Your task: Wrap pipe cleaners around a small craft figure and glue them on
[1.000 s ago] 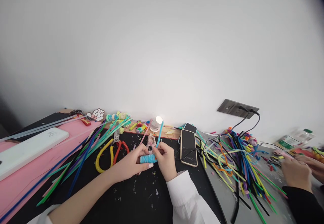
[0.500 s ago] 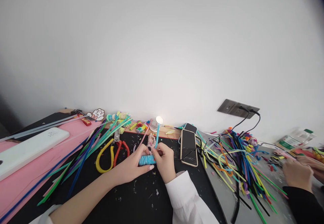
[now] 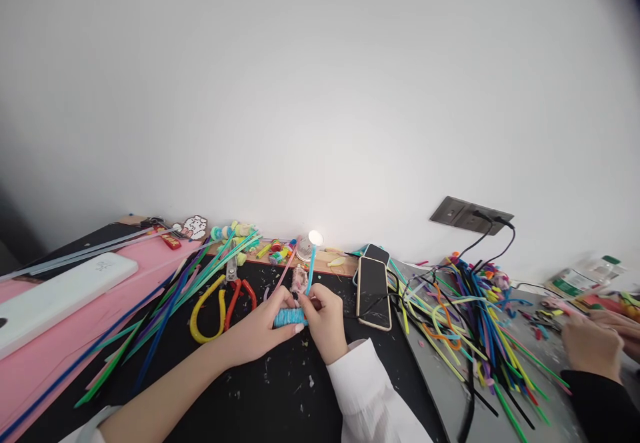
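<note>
While the black tabletop (image 3: pixel 270 396) lies nearest, flecked with pale scraps, the bare left hand (image 3: pixel 273 328) reaches in over it, thumb below and fingers above, clamped on a short, bright-blue, fuzzy wound roll (image 3: pixel 289 317); the bare right hand (image 3: pixel 325 319), in a white cuff, has its thumb and fingers together at the roll's right end; the roll lies crosswise between both hands, in the middle of the scene; a thin, light-blue, fuzzy stem (image 3: pixel 311 269) rises just beyond the right fingers, though I cannot tell whether they pinch it; to the left, near the left hand, lie metal pliers (image 3: pixel 231 274) with yellow and red handles; to the right lies a dark-screened phone (image 3: pixel 373 293) in a pale frame; farther off stands a small, white, rounded object with a bright top (image 3: pixel 307 249), before the plain pale wall (image 3: pixel 320 109).
</note>
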The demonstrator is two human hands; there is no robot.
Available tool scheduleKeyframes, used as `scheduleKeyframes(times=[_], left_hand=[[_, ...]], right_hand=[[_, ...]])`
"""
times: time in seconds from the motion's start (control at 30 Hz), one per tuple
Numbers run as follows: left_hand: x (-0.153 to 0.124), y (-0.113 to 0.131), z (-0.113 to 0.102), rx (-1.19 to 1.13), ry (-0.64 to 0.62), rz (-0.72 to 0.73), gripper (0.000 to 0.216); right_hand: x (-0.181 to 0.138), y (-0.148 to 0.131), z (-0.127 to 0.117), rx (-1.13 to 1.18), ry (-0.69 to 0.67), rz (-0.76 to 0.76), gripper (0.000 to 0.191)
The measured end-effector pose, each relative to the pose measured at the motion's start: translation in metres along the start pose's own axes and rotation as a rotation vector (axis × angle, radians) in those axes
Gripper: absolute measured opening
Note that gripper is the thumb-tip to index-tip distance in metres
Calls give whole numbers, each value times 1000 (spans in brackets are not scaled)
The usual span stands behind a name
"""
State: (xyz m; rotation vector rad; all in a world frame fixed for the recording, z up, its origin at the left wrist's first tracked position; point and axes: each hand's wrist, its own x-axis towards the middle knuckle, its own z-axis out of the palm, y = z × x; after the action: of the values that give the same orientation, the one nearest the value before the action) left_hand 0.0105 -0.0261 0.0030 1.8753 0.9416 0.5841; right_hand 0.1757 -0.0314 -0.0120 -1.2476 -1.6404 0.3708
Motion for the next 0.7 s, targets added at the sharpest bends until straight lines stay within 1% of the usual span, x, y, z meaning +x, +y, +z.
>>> scheduleKeyframes(times=[0.1, 0.2, 0.3, 0.47, 0.53, 0.7], left_hand=[[1, -2, 2, -14, 13, -6, 21], [3, -6, 5, -104, -5, -52, 21], [5, -9, 7, -161, 19, -56, 20], [6, -7, 5, -158, 86, -56, 20], [7, -5, 4, -152, 124, -69, 20], [9, -10, 1, -138, 238, -86, 21]], right_hand=[[0, -2, -1, -19, 7, -10, 35], [0, -4, -2, -33, 16, -13, 35], [0, -3, -2, -32, 20, -16, 33], [-1, -2, -3, 21, -20, -29, 17], [-1, -4, -5, 36, -17, -73, 15], [1, -14, -10, -17, 24, -230, 22]])
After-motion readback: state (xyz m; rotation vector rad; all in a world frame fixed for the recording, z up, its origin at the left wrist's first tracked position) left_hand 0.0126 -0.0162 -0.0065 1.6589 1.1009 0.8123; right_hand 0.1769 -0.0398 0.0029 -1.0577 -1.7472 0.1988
